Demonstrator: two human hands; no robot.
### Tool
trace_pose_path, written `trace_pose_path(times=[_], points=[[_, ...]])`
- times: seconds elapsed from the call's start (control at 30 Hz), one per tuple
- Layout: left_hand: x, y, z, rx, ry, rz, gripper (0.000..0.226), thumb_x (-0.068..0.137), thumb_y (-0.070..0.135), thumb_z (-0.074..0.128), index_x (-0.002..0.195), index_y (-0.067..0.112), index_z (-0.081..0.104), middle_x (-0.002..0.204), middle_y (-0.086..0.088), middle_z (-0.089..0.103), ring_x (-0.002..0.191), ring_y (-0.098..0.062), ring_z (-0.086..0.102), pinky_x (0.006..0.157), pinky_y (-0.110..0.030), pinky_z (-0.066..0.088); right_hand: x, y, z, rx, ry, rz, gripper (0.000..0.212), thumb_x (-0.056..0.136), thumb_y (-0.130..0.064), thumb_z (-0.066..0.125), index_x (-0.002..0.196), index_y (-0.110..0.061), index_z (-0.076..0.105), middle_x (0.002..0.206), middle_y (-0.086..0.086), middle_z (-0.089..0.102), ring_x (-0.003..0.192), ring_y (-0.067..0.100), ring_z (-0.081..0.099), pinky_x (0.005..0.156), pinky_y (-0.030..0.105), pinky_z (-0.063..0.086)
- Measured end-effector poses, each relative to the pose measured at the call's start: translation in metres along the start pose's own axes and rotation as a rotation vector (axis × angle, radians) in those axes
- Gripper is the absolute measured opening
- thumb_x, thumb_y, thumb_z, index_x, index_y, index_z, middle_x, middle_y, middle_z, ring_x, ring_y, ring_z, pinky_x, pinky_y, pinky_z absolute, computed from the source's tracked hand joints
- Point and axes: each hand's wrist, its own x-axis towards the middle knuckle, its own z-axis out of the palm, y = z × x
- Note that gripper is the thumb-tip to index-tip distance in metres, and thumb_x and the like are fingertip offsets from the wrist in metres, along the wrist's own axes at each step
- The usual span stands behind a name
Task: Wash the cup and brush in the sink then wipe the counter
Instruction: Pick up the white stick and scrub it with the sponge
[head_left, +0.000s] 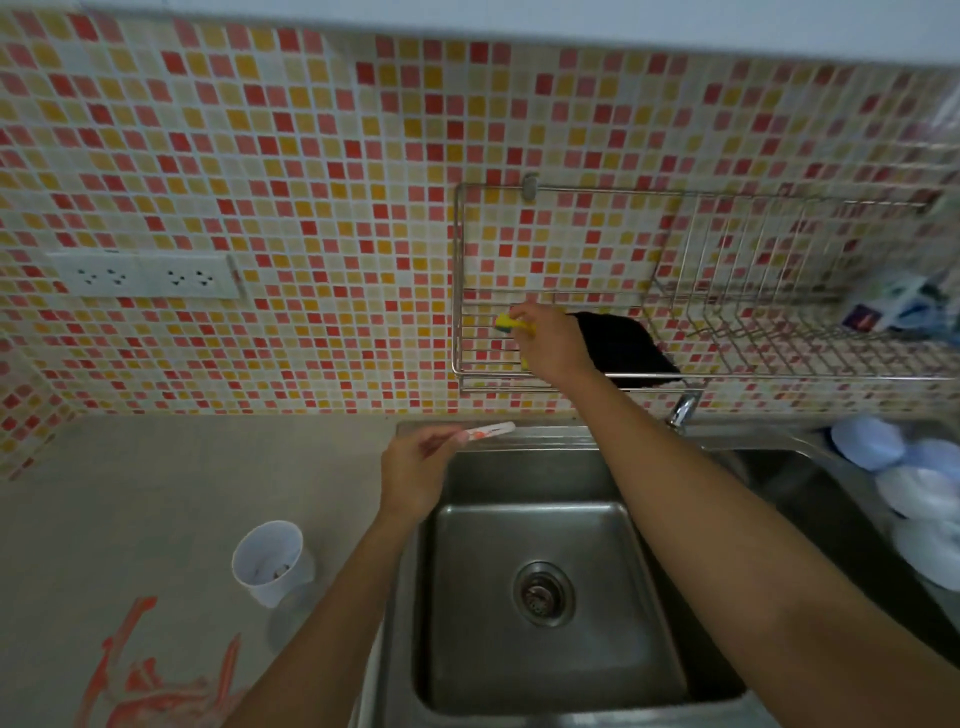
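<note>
My left hand holds a white and pink brush above the back left corner of the steel sink. My right hand reaches up to the wire wall rack and grips a yellow sponge lying on its lower shelf. A white cup stands upright on the counter left of the sink, with a little dark residue inside.
A black cloth lies on the rack right of my hand. The tap stands behind the sink. White and blue bowls are stacked at the right. Orange smears mark the counter front left. Wall sockets sit upper left.
</note>
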Motion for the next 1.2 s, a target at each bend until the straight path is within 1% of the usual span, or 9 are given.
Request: trace_pose_path(times=[0.17, 0.3, 0.4, 0.53, 0.67, 0.83, 0.97, 1.1, 1.2], points=[[-0.006, 0.004, 0.024, -0.08, 0.075, -0.109, 0.014, 0.083, 0.024, 0.072, 0.096, 0.019, 0.075, 0.084, 0.007, 0.074, 0.081, -0.009, 0.068, 0.08, -0.027, 0.054, -0.076, -0.003, -0.015, 0.25, 0.345, -0.25, 0.029, 0.092, -0.017, 0.06, 0.121, -0.012, 0.064, 0.124, 0.007, 0.057, 0.108, 0.009, 0.052, 0.093, 0.006, 0.038], [-0.013, 0.011, 0.05, -0.232, 0.098, -0.199, 0.009, 0.082, 0.021, 0.073, 0.089, 0.017, 0.074, 0.079, 0.0, 0.074, 0.073, -0.013, 0.067, 0.075, -0.03, 0.054, -0.136, 0.029, 0.003, 0.22, 0.288, -0.279, 0.033, 0.095, -0.026, 0.054, 0.126, -0.018, 0.061, 0.128, 0.006, 0.05, 0.115, 0.015, 0.05, 0.094, 0.025, 0.048], [-0.018, 0.015, 0.071, -0.326, 0.106, -0.306, 0.012, 0.082, 0.023, 0.074, 0.09, 0.014, 0.075, 0.083, -0.003, 0.075, 0.079, -0.014, 0.069, 0.076, -0.026, 0.055, -0.151, 0.056, 0.019, 0.156, 0.163, -0.302, 0.032, 0.095, -0.025, 0.051, 0.125, -0.018, 0.061, 0.124, 0.007, 0.05, 0.113, 0.012, 0.045, 0.096, 0.027, 0.046], [-0.023, 0.023, 0.096, -0.448, 0.162, -0.44, 0.018, 0.083, 0.017, 0.072, 0.097, 0.006, 0.073, 0.087, -0.009, 0.074, 0.082, -0.017, 0.069, 0.078, -0.026, 0.056, -0.145, 0.092, 0.021, 0.129, 0.19, -0.129, 0.034, 0.093, -0.018, 0.054, 0.126, -0.019, 0.061, 0.118, 0.007, 0.051, 0.109, 0.017, 0.049, 0.094, 0.033, 0.048], [-0.023, 0.029, 0.12, -0.383, 0.17, -0.404, 0.015, 0.085, 0.014, 0.069, 0.096, 0.006, 0.074, 0.085, -0.011, 0.074, 0.079, -0.016, 0.067, 0.077, -0.026, 0.054, -0.16, 0.1, 0.023, 0.131, 0.144, -0.183, 0.031, 0.092, -0.014, 0.056, 0.122, -0.018, 0.064, 0.116, 0.005, 0.053, 0.105, 0.016, 0.051, 0.093, 0.028, 0.046], [-0.02, 0.029, 0.136, -0.23, 0.224, -0.332, 0.007, 0.084, 0.016, 0.07, 0.081, 0.022, 0.073, 0.077, -0.001, 0.073, 0.075, -0.013, 0.065, 0.073, -0.026, 0.052, -0.152, 0.122, 0.011, 0.255, 0.3, 0.004, 0.035, 0.095, -0.023, 0.048, 0.128, -0.019, 0.06, 0.117, 0.001, 0.045, 0.102, 0.018, 0.054, 0.088, 0.033, 0.052], [-0.025, 0.021, 0.143, -0.184, 0.133, -0.311, 0.009, 0.082, 0.016, 0.072, 0.08, 0.024, 0.074, 0.074, 0.006, 0.073, 0.072, -0.008, 0.067, 0.072, -0.022, 0.053, -0.153, 0.116, 0.012, 0.203, 0.17, -0.184, 0.036, 0.095, -0.022, 0.051, 0.131, -0.02, 0.057, 0.122, 0.005, 0.049, 0.111, 0.016, 0.051, 0.094, 0.025, 0.047], [-0.032, 0.013, 0.148, -0.129, 0.123, -0.306, 0.007, 0.082, 0.015, 0.072, 0.082, 0.02, 0.076, 0.072, 0.006, 0.073, 0.068, -0.005, 0.066, 0.068, -0.017, 0.051, -0.146, 0.128, 0.021, 0.161, 0.167, -0.013, 0.035, 0.094, -0.018, 0.055, 0.129, -0.024, 0.058, 0.122, 0.006, 0.05, 0.113, 0.015, 0.046, 0.095, 0.029, 0.048], [-0.032, 0.007, 0.145, -0.168, 0.105, -0.322, 0.007, 0.082, 0.012, 0.071, 0.085, 0.014, 0.077, 0.077, 0.0, 0.075, 0.075, -0.011, 0.07, 0.073, -0.023, 0.055, -0.164, 0.119, 0.028, 0.14, 0.095, -0.149, 0.041, 0.093, -0.014, 0.054, 0.133, -0.023, 0.054, 0.124, 0.004, 0.047, 0.113, 0.015, 0.044, 0.095, 0.018, 0.041]])
